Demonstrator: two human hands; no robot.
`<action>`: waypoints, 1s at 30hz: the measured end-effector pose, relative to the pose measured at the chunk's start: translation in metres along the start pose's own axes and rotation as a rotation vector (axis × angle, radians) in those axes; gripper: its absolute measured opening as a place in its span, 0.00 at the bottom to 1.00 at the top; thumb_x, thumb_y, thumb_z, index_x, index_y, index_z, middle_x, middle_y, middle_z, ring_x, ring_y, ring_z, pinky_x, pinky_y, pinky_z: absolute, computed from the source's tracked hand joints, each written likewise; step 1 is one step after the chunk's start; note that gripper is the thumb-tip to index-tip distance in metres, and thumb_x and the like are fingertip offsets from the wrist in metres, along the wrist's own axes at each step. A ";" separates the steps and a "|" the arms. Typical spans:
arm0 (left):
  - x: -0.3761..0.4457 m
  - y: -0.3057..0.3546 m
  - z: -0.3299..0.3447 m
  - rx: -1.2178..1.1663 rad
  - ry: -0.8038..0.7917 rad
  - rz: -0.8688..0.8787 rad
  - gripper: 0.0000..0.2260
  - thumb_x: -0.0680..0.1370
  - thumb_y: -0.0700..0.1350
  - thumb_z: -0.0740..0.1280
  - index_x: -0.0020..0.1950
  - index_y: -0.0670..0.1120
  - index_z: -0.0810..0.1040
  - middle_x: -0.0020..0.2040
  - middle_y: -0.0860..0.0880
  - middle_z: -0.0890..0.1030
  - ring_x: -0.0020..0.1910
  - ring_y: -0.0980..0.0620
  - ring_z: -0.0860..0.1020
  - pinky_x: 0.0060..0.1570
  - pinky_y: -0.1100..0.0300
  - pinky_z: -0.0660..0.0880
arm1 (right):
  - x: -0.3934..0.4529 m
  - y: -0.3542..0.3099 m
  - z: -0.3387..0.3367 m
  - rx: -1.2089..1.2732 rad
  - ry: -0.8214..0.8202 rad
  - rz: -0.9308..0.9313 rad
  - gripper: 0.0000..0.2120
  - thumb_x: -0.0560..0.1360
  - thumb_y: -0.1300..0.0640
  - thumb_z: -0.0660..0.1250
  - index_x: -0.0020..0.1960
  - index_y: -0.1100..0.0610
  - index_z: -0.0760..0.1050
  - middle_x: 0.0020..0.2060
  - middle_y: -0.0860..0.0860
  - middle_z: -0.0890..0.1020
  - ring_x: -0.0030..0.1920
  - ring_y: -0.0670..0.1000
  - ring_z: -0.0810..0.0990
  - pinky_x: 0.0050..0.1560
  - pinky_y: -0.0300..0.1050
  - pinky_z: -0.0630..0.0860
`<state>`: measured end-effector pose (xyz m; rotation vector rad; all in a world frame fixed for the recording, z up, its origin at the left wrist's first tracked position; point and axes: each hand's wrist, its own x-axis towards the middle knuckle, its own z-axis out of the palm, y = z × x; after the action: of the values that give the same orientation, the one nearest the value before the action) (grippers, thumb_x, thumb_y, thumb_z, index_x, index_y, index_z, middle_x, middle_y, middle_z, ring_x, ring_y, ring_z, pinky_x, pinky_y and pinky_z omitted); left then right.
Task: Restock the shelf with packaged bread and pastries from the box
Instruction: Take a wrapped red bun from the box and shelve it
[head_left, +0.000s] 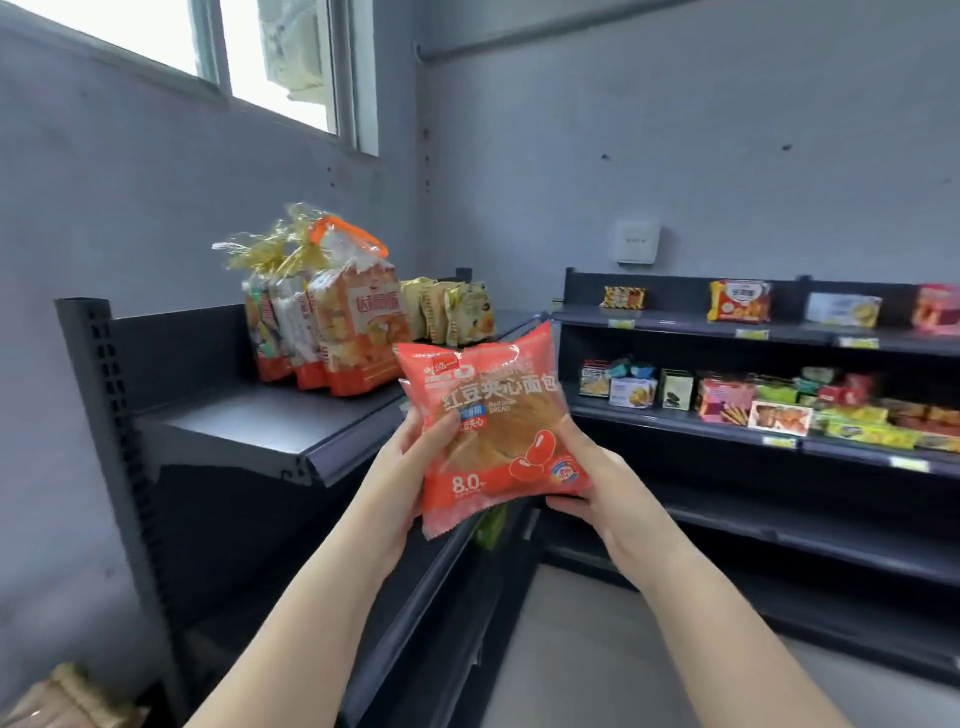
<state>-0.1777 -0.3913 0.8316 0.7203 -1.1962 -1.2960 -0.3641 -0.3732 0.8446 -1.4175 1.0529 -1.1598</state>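
Shelf (270, 431) behind packet (493, 421) reading "Red Bean BREAD".

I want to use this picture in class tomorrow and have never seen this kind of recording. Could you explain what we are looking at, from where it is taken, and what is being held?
There is no machine here: a person wears a camera on the head, looking forward and down, so you see their own arms. The left hand and right hand together grip a red packet of red bean bread, held in the air. Behind it, a dark top shelf carries tall orange bread bags and yellowish packets. To the right, another shelf unit holds small snack boxes.
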 end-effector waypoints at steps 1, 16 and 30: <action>0.007 -0.004 0.009 -0.007 -0.008 -0.016 0.24 0.69 0.52 0.71 0.64 0.49 0.74 0.55 0.43 0.83 0.44 0.45 0.84 0.42 0.50 0.82 | 0.001 0.001 -0.008 0.008 0.017 -0.009 0.27 0.61 0.32 0.58 0.52 0.46 0.78 0.47 0.45 0.86 0.52 0.45 0.82 0.60 0.48 0.73; 0.182 -0.061 0.105 0.033 -0.152 -0.109 0.27 0.68 0.51 0.68 0.67 0.49 0.72 0.55 0.44 0.84 0.47 0.45 0.84 0.46 0.53 0.82 | 0.114 0.017 -0.149 0.060 0.150 -0.061 0.13 0.73 0.42 0.62 0.53 0.46 0.78 0.47 0.44 0.86 0.43 0.39 0.84 0.43 0.32 0.73; 0.345 -0.109 0.127 0.170 -0.242 -0.095 0.31 0.65 0.57 0.69 0.67 0.52 0.70 0.56 0.48 0.83 0.50 0.47 0.84 0.50 0.53 0.81 | 0.256 0.039 -0.221 0.061 0.271 -0.032 0.12 0.77 0.44 0.61 0.56 0.45 0.77 0.46 0.42 0.85 0.40 0.36 0.83 0.35 0.25 0.73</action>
<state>-0.3800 -0.7164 0.8538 0.7651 -1.4965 -1.4011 -0.5403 -0.6639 0.8521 -1.2568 1.1733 -1.4244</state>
